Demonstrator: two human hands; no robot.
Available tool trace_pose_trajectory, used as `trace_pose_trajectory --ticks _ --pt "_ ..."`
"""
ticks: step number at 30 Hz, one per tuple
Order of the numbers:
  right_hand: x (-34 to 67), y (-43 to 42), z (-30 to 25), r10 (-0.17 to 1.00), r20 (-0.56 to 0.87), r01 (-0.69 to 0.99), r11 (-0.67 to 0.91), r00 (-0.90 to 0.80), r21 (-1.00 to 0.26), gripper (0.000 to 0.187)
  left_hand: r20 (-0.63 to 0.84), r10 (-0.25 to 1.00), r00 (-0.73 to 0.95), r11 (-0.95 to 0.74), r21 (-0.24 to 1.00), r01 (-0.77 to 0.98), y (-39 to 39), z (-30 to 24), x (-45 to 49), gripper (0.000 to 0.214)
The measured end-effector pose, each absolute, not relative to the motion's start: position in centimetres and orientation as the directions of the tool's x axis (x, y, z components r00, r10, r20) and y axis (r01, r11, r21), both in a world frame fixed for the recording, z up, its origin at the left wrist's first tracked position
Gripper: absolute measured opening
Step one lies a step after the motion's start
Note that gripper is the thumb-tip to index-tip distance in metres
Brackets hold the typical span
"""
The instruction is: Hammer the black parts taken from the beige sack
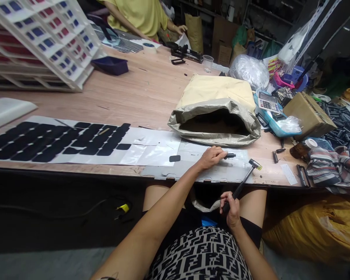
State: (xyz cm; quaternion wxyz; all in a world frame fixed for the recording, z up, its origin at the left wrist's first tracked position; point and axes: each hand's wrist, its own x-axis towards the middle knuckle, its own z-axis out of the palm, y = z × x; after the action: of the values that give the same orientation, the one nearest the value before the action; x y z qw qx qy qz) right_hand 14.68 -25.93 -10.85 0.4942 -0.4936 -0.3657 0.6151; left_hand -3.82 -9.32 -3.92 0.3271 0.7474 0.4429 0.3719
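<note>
My left hand rests on the table's front edge, fingers pinched round a small black rod-shaped part lying on a clear plastic sheet. My right hand is below the table edge, closed round the handle of a small hammer whose metal head points up toward the table edge. A loose black pad lies just left of my left hand. Rows of similar black pads cover the sheet further left.
An open woven sack stands behind my left hand. A calculator, cardboard box, striped cloth and loose black parts crowd the right. A white shelf rack stands at back left. Another person in yellow works at the far end.
</note>
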Motion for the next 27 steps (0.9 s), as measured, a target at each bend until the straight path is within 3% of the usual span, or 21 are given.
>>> trace_pose_trajectory --ticks 4,9,13,16,20,23,25,27 --pt "14.7 -26.0 -11.0 0.966 -0.256 -0.241 -0.255 -0.026 -0.936 0.049 0.310 0.830 0.464 -0.451 0.862 0.231 -13.4 -2.7 -5.4 0.031" --pt "14.5 -26.1 -10.9 0.965 -0.262 -0.232 -0.262 -0.035 -0.937 0.050 0.257 0.808 0.530 -0.537 0.691 0.484 -18.9 -3.5 -6.2 0.012" --pt "14.4 -26.1 -10.6 0.962 -0.270 -0.244 -0.271 -0.040 -0.931 0.051 0.231 0.792 0.565 -0.564 0.631 0.533 -19.3 -3.2 -5.9 0.026" --pt "14.5 -26.1 -10.6 0.960 -0.278 -0.239 -0.280 -0.046 -0.930 0.051 0.274 0.792 0.546 -0.567 0.664 0.488 -16.1 -1.7 -5.1 0.021" --pt "14.5 -26.3 -11.1 0.962 -0.267 -0.253 -0.273 -0.060 -0.928 0.051 0.350 0.894 0.280 -0.449 0.690 0.568 -7.7 0.6 -2.8 0.022" --pt "14.5 -26.4 -11.2 0.958 -0.278 -0.268 -0.286 -0.067 -0.920 0.051 0.262 0.961 0.089 -0.256 0.720 0.645 -0.3 1.2 -0.4 0.024" --pt "14.4 -26.4 -11.1 0.954 -0.290 -0.271 -0.300 -0.079 -0.915 0.052 0.155 0.986 0.054 -0.150 0.720 0.678 3.8 0.8 1.4 0.025" --pt "14.4 -26.4 -11.0 0.951 -0.293 -0.273 -0.309 -0.098 -0.911 0.053 0.122 0.989 0.088 -0.148 0.707 0.691 6.7 -0.1 3.2 0.026"
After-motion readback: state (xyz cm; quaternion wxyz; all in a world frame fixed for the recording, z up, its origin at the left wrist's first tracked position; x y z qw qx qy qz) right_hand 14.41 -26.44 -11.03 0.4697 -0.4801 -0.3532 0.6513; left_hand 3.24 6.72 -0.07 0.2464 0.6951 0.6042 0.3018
